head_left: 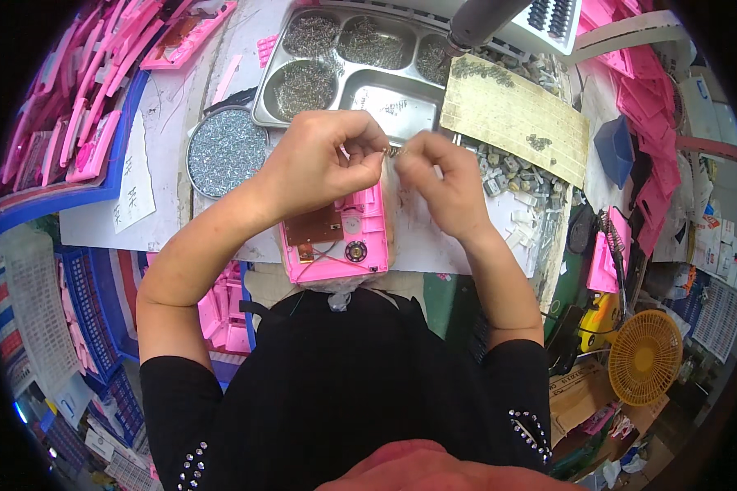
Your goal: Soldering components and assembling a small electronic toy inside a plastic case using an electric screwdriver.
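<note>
A tiny metal piece [394,152], perhaps a spring, shows between my two hands, over the far end of a pink plastic casing. The thumb and forefinger of my left hand [323,155] are pinched at its left side. My right hand [449,180], slightly blurred, is closed with its fingertips at the right side. Beneath the hands lies the open casing [323,270], holding a brown circuit board [315,227], thin wires and a round black-rimmed speaker [356,251]. The left hand and wrist cover its upper left part.
Beyond my hands stands a metal compartment tray [262,102] with small wiry metal parts. A round pan of screws [227,151] sits left. At right are a yellowish board [520,114], loose grey blocks [504,176] and a blue scoop-like bin [614,151]. A dark tool [483,20] hangs above.
</note>
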Motion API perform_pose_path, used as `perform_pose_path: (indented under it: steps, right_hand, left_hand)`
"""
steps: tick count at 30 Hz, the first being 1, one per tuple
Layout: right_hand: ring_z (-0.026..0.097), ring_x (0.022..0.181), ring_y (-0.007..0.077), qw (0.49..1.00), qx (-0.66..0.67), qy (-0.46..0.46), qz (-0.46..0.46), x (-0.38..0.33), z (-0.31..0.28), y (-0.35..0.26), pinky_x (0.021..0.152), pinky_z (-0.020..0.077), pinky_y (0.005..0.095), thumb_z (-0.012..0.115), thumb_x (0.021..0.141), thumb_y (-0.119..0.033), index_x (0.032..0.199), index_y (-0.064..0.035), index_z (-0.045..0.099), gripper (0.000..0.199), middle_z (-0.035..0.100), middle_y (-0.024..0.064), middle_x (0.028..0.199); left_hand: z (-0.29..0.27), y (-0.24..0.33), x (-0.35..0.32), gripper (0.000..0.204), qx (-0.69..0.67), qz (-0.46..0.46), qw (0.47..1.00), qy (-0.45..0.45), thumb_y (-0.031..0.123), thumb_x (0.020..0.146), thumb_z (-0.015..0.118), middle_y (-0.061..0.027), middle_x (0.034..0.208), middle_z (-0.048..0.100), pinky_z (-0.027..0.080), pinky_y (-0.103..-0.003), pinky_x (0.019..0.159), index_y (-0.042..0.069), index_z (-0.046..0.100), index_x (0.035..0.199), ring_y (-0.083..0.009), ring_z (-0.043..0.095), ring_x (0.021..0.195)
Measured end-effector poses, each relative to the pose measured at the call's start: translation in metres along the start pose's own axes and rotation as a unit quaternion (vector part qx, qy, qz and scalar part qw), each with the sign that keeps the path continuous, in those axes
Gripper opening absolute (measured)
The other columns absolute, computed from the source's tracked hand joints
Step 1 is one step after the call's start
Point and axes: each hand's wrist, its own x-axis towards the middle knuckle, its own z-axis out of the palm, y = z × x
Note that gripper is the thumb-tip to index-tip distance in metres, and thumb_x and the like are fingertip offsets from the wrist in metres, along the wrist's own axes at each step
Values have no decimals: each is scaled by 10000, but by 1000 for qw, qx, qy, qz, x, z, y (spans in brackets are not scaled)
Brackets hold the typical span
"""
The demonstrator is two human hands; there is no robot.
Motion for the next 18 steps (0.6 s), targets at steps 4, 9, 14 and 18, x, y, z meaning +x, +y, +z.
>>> perform_pose_path:
  steps: [4,9,14,18]
  right_hand:
    - [612,646,118,954,-205,95,-199,4,11,1,575,478,302,614,1018,-293,819,-8,663,351,607,37,647]
    - [592,609,125,999,4,5,-36,4,2,7,550,450,277,592,1033,-314,760,-7,650,415,606,43,642]
    - [549,553,129,956,225,-80,172,7,-7,3,500,406,245,560,1051,-323,724,-20,625,451,595,57,644]
    - [540,569,96,977,190,-48,83,8,-5,11,502,385,232,594,1031,-309,794,-22,660,378,613,48,678]
  left_hand:
    - [0,-1,0,121,3,-17,1000,2,83,833,689,-41,786,680,509,-240,600,0,694,922,-86,630,696]
    - [0,1,-1,108,9,18,1000,2,58,823,694,-53,794,683,521,-251,606,2,690,916,-106,648,701]
    - [2,-1,-1,99,24,50,998,17,45,813,698,-76,765,672,531,-271,596,-5,681,896,-129,660,676]
    - [4,-2,0,110,11,53,998,26,66,802,707,-102,695,653,524,-289,571,-18,675,867,-148,659,616]
